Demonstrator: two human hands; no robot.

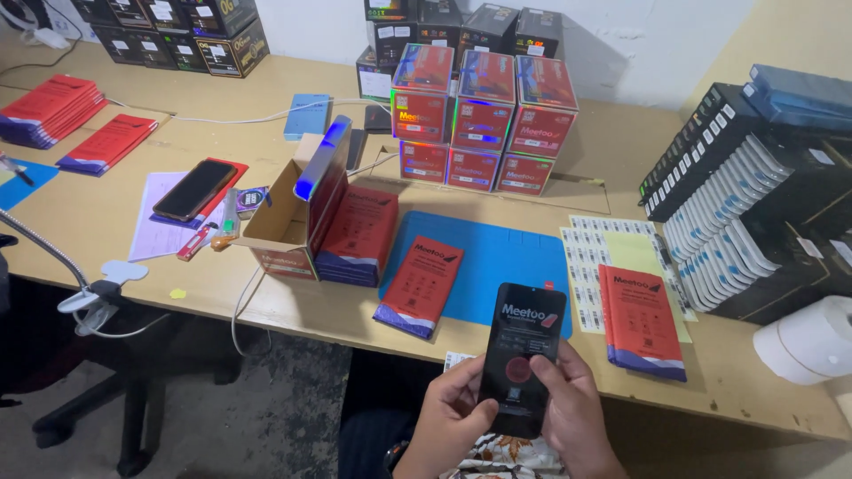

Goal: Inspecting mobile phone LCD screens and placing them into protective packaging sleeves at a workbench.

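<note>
A black phone (522,344) with a printed film on its screen is held upright in front of me, just short of the table's front edge. My left hand (451,417) grips its lower left side, thumb on the screen. Opposite it, my right hand (572,410) clasps the right edge, its thumb over the lower screen too. A blue mat (501,257) lies on the wooden table (106,239) beyond the phone. On the mat's left part rests a red flat packet (421,284).
An open cardboard box (288,208) with red packets leaning on it stands left of the mat. Stacked red boxes (484,115) sit behind. Label sheets (586,257) and another red packet (641,319) lie to the right, near racks of white and black items (737,222). Another phone (193,189) lies left.
</note>
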